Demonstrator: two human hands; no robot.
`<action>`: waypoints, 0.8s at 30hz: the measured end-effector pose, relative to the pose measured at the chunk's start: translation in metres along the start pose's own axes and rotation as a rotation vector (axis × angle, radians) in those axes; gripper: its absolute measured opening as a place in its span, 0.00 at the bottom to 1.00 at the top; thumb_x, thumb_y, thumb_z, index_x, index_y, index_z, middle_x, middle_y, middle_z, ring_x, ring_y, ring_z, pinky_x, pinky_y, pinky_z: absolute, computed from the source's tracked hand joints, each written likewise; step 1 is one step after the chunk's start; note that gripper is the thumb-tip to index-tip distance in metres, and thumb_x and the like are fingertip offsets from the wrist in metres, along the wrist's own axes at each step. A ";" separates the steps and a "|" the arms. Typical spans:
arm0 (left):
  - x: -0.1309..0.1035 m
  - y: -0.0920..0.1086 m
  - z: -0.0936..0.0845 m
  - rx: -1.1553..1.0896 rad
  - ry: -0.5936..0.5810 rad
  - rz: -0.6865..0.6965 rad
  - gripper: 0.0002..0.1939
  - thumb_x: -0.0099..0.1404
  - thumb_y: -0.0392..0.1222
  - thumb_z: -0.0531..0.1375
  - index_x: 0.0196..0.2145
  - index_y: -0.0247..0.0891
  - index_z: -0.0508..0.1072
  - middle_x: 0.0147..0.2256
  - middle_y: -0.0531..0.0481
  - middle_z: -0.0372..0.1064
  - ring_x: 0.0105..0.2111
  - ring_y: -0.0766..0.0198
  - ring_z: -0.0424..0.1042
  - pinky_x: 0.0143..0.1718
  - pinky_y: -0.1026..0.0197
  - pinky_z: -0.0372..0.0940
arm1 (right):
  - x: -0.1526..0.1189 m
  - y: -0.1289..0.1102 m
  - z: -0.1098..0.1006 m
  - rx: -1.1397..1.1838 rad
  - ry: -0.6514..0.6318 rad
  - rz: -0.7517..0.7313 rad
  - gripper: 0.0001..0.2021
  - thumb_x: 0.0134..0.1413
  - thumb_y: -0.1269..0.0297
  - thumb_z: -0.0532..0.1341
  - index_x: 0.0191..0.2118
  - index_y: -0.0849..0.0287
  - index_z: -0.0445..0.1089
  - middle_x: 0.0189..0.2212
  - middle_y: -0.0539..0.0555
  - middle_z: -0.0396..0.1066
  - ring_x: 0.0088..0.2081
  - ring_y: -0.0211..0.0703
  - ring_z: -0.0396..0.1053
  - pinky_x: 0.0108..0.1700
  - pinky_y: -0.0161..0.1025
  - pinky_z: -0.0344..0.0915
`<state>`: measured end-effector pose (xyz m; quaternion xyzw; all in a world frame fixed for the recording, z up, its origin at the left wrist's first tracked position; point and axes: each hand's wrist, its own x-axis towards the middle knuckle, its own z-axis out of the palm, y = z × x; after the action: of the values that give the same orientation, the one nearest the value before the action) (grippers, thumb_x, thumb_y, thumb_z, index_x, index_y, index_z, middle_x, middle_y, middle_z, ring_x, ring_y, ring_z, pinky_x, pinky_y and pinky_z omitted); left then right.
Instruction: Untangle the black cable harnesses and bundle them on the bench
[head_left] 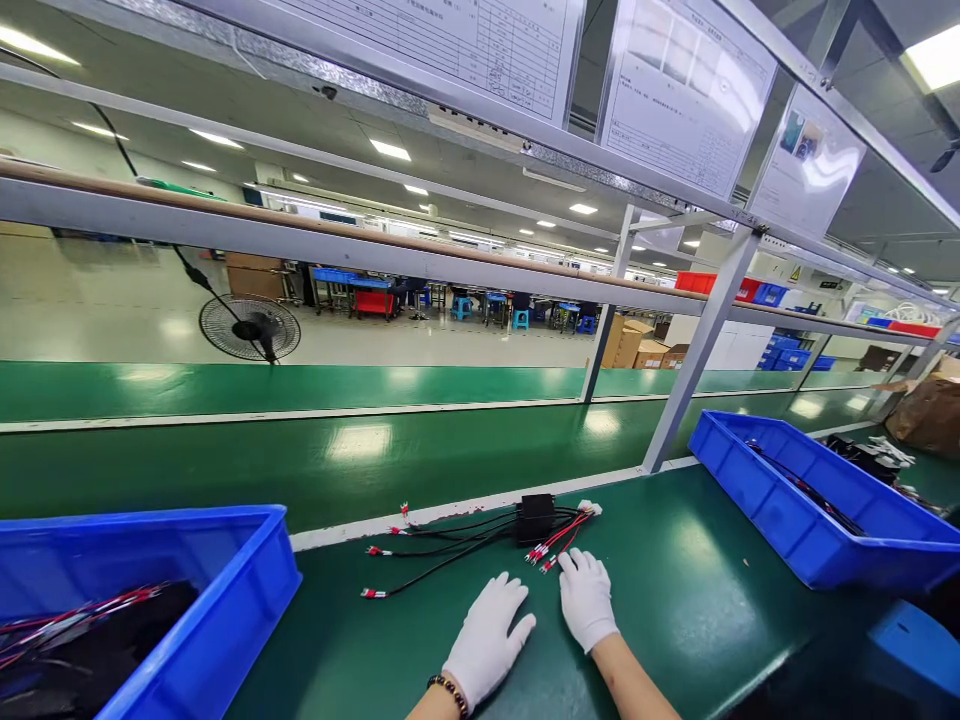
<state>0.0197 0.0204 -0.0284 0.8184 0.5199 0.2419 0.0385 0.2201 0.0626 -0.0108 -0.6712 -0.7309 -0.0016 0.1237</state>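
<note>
A wire harness lies on the green tabletop [645, 580] in front of me. Its middle is a black box [535, 520]. Black cables [450, 552] with red-and-white ends fan out to the left of it. On the right are red wires [559, 540] with bare-looking metal tips and a white connector [590, 508]. My left hand [487, 635], in a white glove, rests open on the mat below the black cables, holding nothing. Also gloved, my right hand [586, 600] lies with fingers extended just beside the red wire ends; whether a fingertip touches one is unclear.
A blue bin [247, 590] with dark cables and red wires stands at the left. Another blue bin [739, 500] holding black cables sits at the right. A metal post [701, 350] rises behind the work area, and a pale ledge [465, 510] borders the conveyor-like green strip.
</note>
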 end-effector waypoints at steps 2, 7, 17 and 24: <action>-0.001 -0.002 0.002 0.043 0.038 0.034 0.23 0.68 0.54 0.51 0.52 0.40 0.72 0.54 0.45 0.69 0.56 0.49 0.65 0.56 0.43 0.66 | 0.006 -0.009 0.002 0.002 -0.003 -0.030 0.21 0.61 0.70 0.51 0.57 0.51 0.68 0.58 0.53 0.64 0.59 0.55 0.58 0.62 0.54 0.49; -0.006 -0.006 0.003 0.101 0.067 0.081 0.21 0.68 0.53 0.53 0.51 0.40 0.73 0.53 0.46 0.70 0.55 0.48 0.67 0.53 0.43 0.68 | 0.008 -0.016 0.007 0.019 0.009 -0.073 0.22 0.61 0.72 0.49 0.57 0.52 0.68 0.57 0.52 0.65 0.59 0.53 0.59 0.63 0.51 0.49; 0.002 0.028 -0.064 0.043 -0.404 -0.100 0.23 0.66 0.48 0.51 0.54 0.35 0.70 0.57 0.37 0.65 0.60 0.46 0.60 0.62 0.40 0.56 | 0.011 0.004 0.016 0.076 0.072 -0.005 0.21 0.58 0.77 0.47 0.49 0.65 0.74 0.49 0.59 0.72 0.53 0.45 0.67 0.60 0.38 0.57; 0.086 0.038 -0.179 0.015 -0.728 -0.032 0.21 0.56 0.57 0.61 0.41 0.42 0.78 0.44 0.43 0.76 0.45 0.48 0.74 0.44 0.53 0.69 | 0.015 0.012 0.017 0.146 0.039 -0.062 0.24 0.54 0.73 0.45 0.47 0.68 0.74 0.50 0.62 0.71 0.53 0.55 0.67 0.58 0.48 0.61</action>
<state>0.0024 0.0445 0.1716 0.8428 0.4866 -0.0698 0.2191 0.2276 0.0812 -0.0260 -0.6371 -0.7471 0.0350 0.1866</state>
